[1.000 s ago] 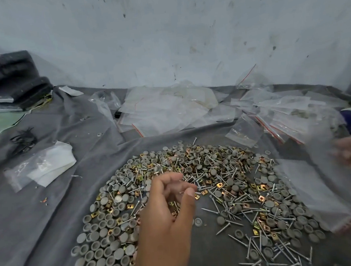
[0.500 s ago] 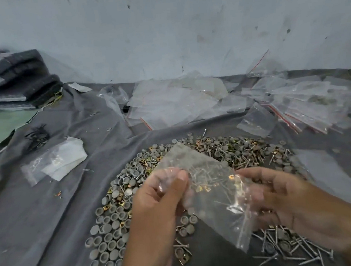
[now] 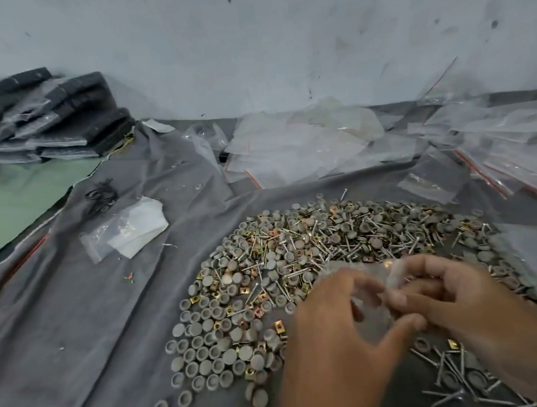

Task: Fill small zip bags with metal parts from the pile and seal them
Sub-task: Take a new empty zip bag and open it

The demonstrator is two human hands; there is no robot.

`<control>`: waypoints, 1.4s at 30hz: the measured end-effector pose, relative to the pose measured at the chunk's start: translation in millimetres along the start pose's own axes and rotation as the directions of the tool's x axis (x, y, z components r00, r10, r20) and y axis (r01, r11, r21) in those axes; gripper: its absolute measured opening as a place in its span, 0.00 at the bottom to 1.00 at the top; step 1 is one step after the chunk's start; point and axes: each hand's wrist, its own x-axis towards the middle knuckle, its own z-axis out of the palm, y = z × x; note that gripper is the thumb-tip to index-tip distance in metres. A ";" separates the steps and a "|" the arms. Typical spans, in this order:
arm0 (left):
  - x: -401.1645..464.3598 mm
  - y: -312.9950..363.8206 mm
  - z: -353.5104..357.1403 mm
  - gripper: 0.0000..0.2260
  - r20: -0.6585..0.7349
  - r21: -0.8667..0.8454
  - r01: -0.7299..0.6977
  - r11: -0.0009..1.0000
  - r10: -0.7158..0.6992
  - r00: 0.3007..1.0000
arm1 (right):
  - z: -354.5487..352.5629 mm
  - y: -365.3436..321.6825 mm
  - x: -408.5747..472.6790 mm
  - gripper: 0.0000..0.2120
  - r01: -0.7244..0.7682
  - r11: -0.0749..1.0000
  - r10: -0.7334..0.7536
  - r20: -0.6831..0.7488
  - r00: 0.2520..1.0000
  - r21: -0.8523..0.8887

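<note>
**Both hands meet on a zip bag over the pile**

At the lower right of the frame the left hand [image 3: 336,338] and right hand [image 3: 460,299] come together on a small clear bag [image 3: 372,291], blurred by motion. Fingers of both hands curl toward its edge and seem to pinch it, though the blur hides the exact grip. Held low and right above the pile [image 3: 315,264], the bag is probably being opened or pressed along its zip; whether it holds any parts I cannot tell.

The pile of grey caps, screws and brass-coloured square nuts spreads across the centre on a grey cloth [image 3: 60,338], near the hands so picking needs little reach. Empty bags [image 3: 292,155] with red zip lines lie heaped at the upper centre and right, near the wall. A bag with white paper [image 3: 128,226] lies left of centre; dark packs [image 3: 39,117] are stacked upper left.

No brand, label or writing can be read anywhere.
</note>
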 end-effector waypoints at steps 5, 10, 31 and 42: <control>3.6 -2.0 -3.1 0.11 0.059 -0.092 0.022 0.996 -0.016 0.998 | -6.0 -6.9 -7.1 0.16 0.050 0.990 -0.053 -0.020 0.998 -0.128; 1.8 -1.4 -4.1 0.09 0.082 -0.226 0.084 0.970 -0.067 0.994 | -9.8 -7.7 -7.9 0.22 0.077 0.980 -0.087 -0.043 0.995 -0.184; 7.3 -10.4 -7.4 0.03 0.033 -0.365 0.085 0.927 -0.078 0.996 | 8.2 3.8 -2.7 0.12 0.197 0.950 -0.215 -0.049 0.975 -0.241; 6.3 -6.3 -6.0 0.03 -0.081 -0.330 0.055 0.942 -0.086 0.993 | 12.4 6.5 0.5 0.06 0.217 0.953 -0.237 -0.076 0.968 -0.212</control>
